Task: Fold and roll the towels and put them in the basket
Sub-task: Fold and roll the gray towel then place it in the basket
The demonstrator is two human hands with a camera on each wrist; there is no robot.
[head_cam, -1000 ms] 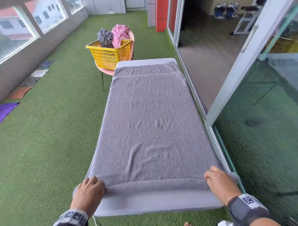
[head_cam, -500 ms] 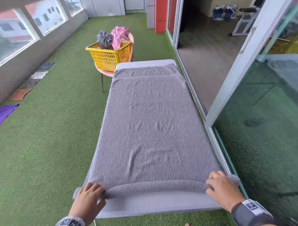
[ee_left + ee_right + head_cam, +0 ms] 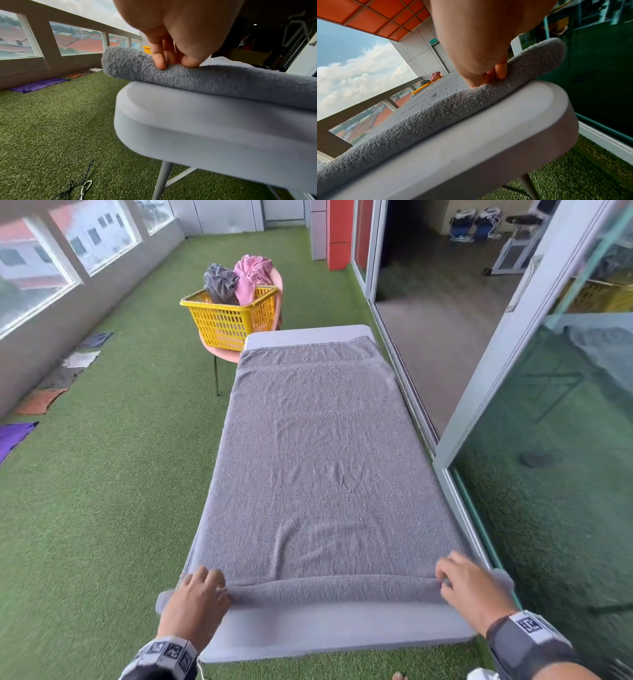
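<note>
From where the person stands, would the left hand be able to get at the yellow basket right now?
Probably not. The left hand is holding the rolled near edge of the grey towel, and the yellow basket sits on a pink chair beyond the table's far end.

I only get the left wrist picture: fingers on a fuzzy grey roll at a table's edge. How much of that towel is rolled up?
Observer: Very little. The head view shows a thin roll at the near end, while the rest of the grey towel lies flat along the table.
Operator: What is the other hand doing?
Observer: The right hand pinches the roll's opposite end, by the table's right corner.
Operator: I see a scrap of yellow. What is it?
Observer: A yellow basket on a pink chair past the table's far end, holding a crumpled pink towel and a dark grey one.
</note>
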